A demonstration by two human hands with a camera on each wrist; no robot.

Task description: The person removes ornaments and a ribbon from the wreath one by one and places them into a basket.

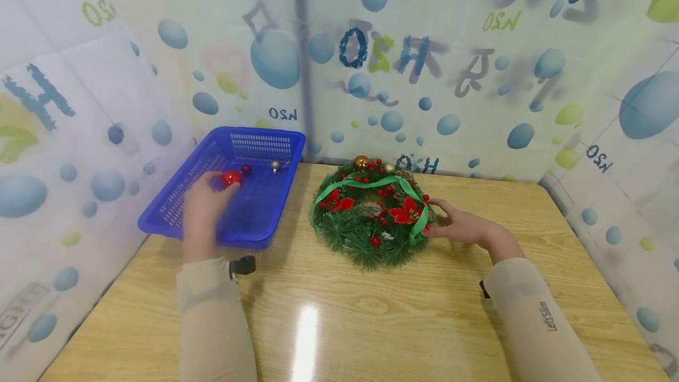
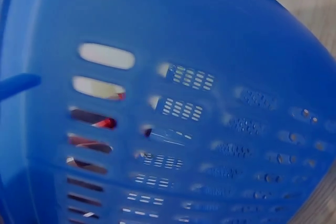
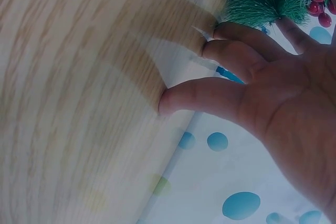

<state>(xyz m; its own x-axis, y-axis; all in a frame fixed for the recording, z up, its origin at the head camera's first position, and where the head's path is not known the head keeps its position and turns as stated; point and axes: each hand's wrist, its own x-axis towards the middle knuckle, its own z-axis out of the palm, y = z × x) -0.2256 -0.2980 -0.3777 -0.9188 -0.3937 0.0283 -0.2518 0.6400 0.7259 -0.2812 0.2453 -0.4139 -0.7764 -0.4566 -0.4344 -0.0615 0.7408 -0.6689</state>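
Basket (image 1: 265,146) left of wreath (image 1: 371,214)

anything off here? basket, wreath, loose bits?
Nothing stands out. The blue basket sits flat at the table's left edge, with the left hand on a red ball inside it. The wreath lies flat and intact, the right hand touching its rim. No spills or damage visible.
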